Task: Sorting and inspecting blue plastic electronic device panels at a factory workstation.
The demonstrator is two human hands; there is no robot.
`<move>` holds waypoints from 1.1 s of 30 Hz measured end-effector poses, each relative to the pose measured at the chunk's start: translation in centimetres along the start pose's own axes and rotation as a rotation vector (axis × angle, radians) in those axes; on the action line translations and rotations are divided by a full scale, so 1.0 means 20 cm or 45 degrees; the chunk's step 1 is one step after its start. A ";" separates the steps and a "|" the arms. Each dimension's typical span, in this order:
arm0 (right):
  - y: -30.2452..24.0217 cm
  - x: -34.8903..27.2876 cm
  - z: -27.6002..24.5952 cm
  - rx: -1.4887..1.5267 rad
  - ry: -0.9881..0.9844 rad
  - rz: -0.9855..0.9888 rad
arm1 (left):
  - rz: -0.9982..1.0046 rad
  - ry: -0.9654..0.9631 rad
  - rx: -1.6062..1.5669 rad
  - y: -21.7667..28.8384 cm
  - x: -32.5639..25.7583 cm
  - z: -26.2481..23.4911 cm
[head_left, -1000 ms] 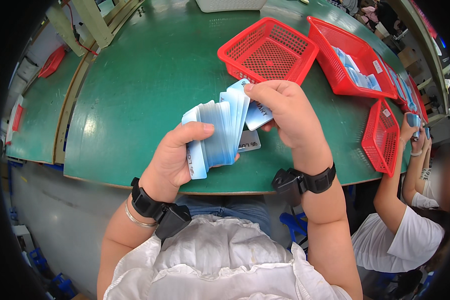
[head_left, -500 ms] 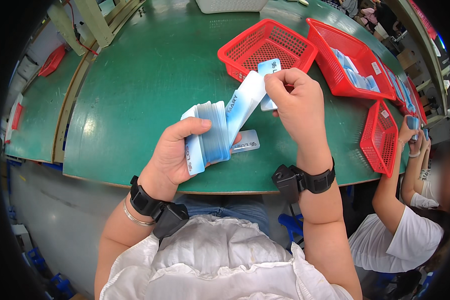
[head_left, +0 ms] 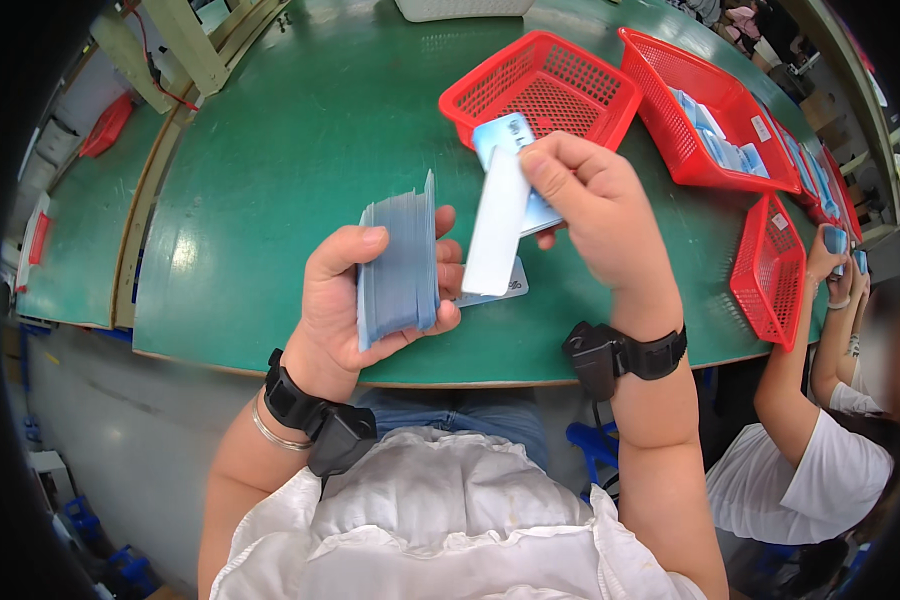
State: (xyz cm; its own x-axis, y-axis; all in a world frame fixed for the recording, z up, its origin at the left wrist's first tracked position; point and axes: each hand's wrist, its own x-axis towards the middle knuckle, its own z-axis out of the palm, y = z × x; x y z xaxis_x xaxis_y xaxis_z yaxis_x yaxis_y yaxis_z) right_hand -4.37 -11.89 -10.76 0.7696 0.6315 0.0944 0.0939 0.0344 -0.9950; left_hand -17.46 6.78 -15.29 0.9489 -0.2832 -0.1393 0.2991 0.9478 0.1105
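My left hand (head_left: 355,300) grips a thick stack of light blue cards (head_left: 400,260) upright above the near edge of the green table (head_left: 300,130). My right hand (head_left: 595,205) pinches two cards (head_left: 498,215) pulled off the stack: a white-faced one seen nearly edge on and a blue one behind it. A single card (head_left: 510,288) lies flat on the table under both hands. Both wrists wear black bands.
An empty red mesh basket (head_left: 540,85) sits just beyond my right hand. To its right a larger red basket (head_left: 710,115) holds blue cards, and another red basket (head_left: 770,275) stands near the table's edge. A co-worker in white (head_left: 830,400) handles cards at the right.
My right hand has drawn cards away from the fanned stack and lifted them clear to the right. The left hand has squared the fan into a tighter block.
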 end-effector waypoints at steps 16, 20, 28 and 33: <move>0.00 -0.02 0.03 -0.001 -0.198 0.112 | -0.113 -0.405 0.096 -0.02 0.01 -0.01; -0.06 -0.04 -0.01 -0.468 -0.051 0.095 | -0.042 -0.283 0.150 -0.02 0.02 -0.02; -0.08 -0.03 0.08 -0.919 0.117 -0.322 | 0.159 -0.241 0.294 -0.01 0.00 -0.02; -0.12 -0.06 0.05 -0.605 0.067 0.191 | 0.224 -0.177 0.375 0.01 -0.04 0.00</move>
State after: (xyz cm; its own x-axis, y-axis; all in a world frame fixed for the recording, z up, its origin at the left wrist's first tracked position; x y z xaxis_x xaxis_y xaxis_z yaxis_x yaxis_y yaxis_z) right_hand -6.15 -11.84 -8.58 0.8265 0.5618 -0.0347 0.2478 -0.4184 -0.8738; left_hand -18.16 7.17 -15.20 0.9870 -0.1558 0.0401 0.1268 0.9069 0.4019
